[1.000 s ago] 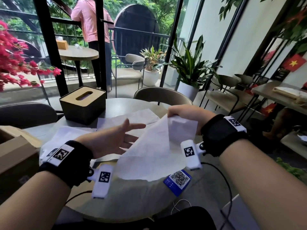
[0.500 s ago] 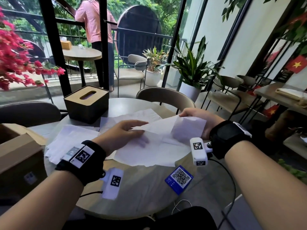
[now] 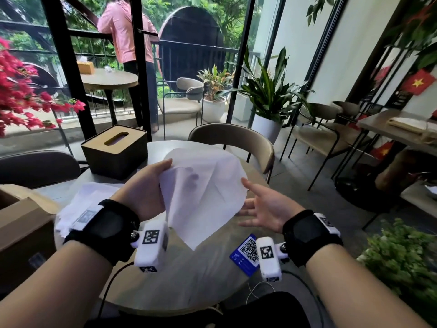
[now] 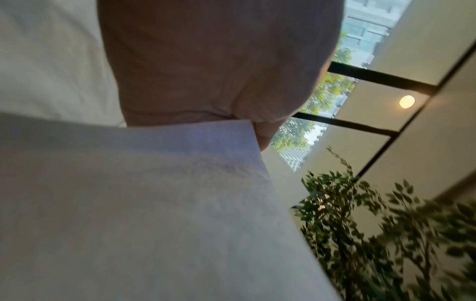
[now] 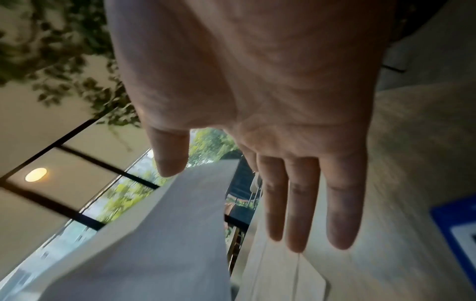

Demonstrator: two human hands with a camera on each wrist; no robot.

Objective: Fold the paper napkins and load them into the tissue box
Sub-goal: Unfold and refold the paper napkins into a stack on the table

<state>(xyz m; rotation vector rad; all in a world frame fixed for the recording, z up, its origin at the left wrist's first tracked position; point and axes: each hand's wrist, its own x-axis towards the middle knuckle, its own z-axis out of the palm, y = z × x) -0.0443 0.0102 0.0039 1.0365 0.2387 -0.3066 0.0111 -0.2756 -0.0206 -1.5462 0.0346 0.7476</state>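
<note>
My left hand (image 3: pixel 151 185) grips a white paper napkin (image 3: pixel 203 190) by its left edge and holds it up above the round table (image 3: pixel 189 280); fingertips show faintly through the sheet. In the left wrist view the napkin (image 4: pixel 154 203) fills the frame below the hand (image 4: pixel 219 71). My right hand (image 3: pixel 262 207) is spread, palm up, just right of the napkin's hanging edge, holding nothing; the right wrist view shows straight fingers (image 5: pixel 296 203) beside the napkin (image 5: pixel 167 234). The dark tissue box (image 3: pixel 114 151) with a wooden slotted lid stands at the table's far left.
More flat napkins (image 3: pixel 82 202) lie on the table's left, under my left wrist. A cardboard box (image 3: pixel 21 228) sits at the left edge. A blue QR card (image 3: pixel 246 254) lies near my right wrist. A chair (image 3: pixel 236 143) stands behind the table.
The napkin has passed from my right hand to my left and been lifted off the table. My right hand has let go and opened, dropping to the napkin's right.
</note>
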